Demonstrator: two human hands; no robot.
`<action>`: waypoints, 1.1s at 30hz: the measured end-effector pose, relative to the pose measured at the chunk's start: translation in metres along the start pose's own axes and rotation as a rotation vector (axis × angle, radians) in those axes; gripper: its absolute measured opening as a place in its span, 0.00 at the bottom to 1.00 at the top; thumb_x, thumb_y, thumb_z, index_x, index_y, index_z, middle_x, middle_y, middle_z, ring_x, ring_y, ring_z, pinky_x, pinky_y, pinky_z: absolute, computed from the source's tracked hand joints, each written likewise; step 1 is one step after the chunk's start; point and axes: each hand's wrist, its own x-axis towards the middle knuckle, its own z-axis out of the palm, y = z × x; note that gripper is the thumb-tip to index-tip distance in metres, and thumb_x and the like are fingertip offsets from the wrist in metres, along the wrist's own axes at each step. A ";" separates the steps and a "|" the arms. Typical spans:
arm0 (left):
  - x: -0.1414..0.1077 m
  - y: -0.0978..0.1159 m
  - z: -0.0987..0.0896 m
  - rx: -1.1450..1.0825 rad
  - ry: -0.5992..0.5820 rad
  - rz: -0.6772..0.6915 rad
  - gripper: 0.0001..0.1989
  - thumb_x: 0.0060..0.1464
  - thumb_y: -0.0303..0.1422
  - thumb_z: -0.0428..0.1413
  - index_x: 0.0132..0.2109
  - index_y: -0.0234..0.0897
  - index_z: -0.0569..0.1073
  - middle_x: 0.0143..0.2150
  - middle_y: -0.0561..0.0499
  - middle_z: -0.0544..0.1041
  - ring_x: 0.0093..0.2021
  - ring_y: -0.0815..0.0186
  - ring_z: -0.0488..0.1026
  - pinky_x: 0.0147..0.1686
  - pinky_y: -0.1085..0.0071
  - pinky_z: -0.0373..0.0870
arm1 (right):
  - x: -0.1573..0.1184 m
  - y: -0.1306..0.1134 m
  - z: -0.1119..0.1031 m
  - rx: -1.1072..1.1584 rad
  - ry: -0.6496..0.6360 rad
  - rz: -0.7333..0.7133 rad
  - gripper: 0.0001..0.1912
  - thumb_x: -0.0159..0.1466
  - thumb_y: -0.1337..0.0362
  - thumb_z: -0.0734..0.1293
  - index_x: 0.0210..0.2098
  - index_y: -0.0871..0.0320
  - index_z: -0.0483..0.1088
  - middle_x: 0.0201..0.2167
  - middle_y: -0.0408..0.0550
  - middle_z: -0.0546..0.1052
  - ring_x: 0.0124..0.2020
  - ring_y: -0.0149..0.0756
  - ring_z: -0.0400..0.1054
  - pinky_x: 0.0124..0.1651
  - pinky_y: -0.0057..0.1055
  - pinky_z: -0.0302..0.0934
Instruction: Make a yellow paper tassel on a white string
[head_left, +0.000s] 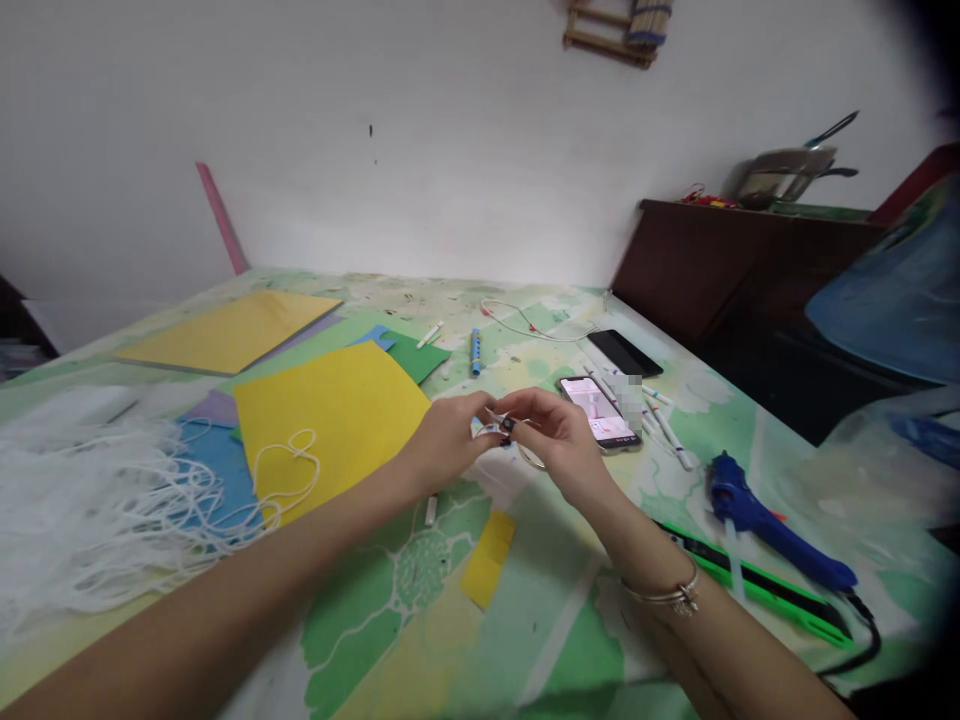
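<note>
My left hand (448,432) and my right hand (559,440) meet above the middle of the table. In my right hand is what looks like a small pair of scissors (508,425), with a dark pivot, open pale blades pointing left and a thin loop below the fingers. My left hand's fingers are closed at the blades; the small thing pinched there is too hidden to name. Left of the left hand lies a yellow sheet (330,420) with a white cord (304,470) across it. A lit phone (600,415) lies just beyond my right hand. Nearer me is a small yellow piece (487,560).
A heap of white cord (127,510) covers the left side. Farther back are another yellow sheet (232,330), a blue tube-like piece (475,352) and a dark phone (625,352). To the right lie white pens (667,425), a blue glue gun (772,525) and a green-edged tool (795,595).
</note>
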 end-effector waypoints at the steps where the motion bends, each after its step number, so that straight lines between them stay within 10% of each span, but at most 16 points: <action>1: 0.003 0.001 0.002 -0.025 -0.004 -0.007 0.02 0.49 0.29 0.57 0.33 0.36 0.74 0.24 0.54 0.72 0.24 0.68 0.67 0.27 0.73 0.58 | 0.000 -0.001 0.000 0.008 -0.008 -0.004 0.08 0.54 0.69 0.66 0.34 0.58 0.73 0.33 0.46 0.76 0.34 0.34 0.69 0.38 0.32 0.65; 10: -0.001 -0.003 -0.011 -0.414 -0.017 -0.200 0.06 0.49 0.31 0.57 0.31 0.32 0.76 0.24 0.50 0.76 0.22 0.68 0.72 0.20 0.75 0.64 | -0.006 -0.014 -0.010 -0.043 0.300 -0.118 0.07 0.58 0.68 0.66 0.37 0.56 0.71 0.36 0.46 0.74 0.38 0.33 0.68 0.39 0.30 0.64; 16: -0.015 -0.006 -0.016 -0.670 0.007 -0.300 0.09 0.49 0.35 0.59 0.33 0.32 0.73 0.27 0.50 0.77 0.24 0.71 0.72 0.23 0.76 0.66 | -0.009 -0.003 0.005 -0.352 -0.051 0.065 0.16 0.51 0.68 0.70 0.40 0.55 0.70 0.39 0.47 0.75 0.38 0.36 0.68 0.36 0.32 0.64; 33: -0.032 -0.015 -0.009 -0.933 0.052 -0.447 0.10 0.46 0.34 0.61 0.32 0.32 0.71 0.24 0.54 0.74 0.20 0.75 0.67 0.22 0.78 0.61 | -0.013 0.011 0.026 -0.447 -0.090 0.046 0.05 0.56 0.71 0.64 0.27 0.58 0.72 0.25 0.43 0.76 0.24 0.29 0.64 0.28 0.27 0.58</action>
